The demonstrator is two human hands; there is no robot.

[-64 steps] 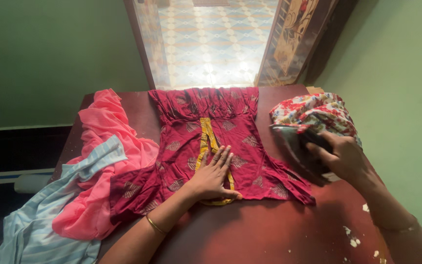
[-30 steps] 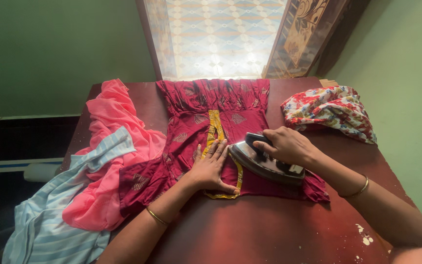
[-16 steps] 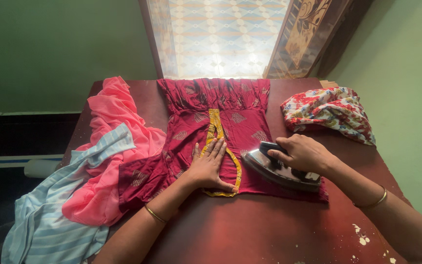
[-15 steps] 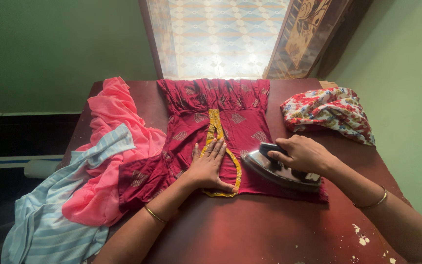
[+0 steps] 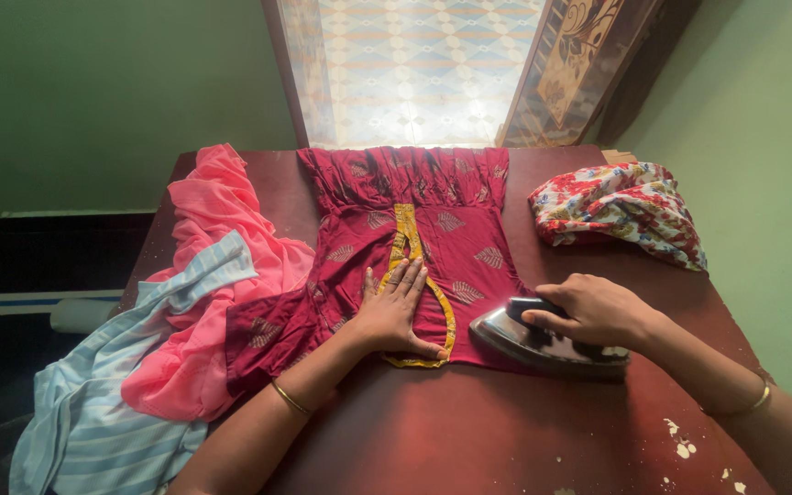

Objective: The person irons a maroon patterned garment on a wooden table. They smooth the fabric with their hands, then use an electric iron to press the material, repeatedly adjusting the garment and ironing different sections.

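Note:
A maroon printed garment (image 5: 433, 229) with a yellow neck trim lies flat on the dark red table (image 5: 488, 431). My left hand (image 5: 396, 310) presses flat on it beside the yellow trim, fingers spread. My right hand (image 5: 598, 310) grips the black handle of a metal clothes iron (image 5: 529, 341), which rests on the garment's near right corner, its tip pointing left.
A pink cloth (image 5: 208, 275) and a pale blue striped cloth (image 5: 112, 394) are heaped at the table's left edge. A floral cloth bundle (image 5: 621, 211) sits at the back right. Green walls stand on both sides, with a tiled doorway (image 5: 414, 64) behind the table.
My right hand brought the iron from beside the floral bundle onto the garment, then slid it toward me and to the right. My left hand stayed pressed on the garment.

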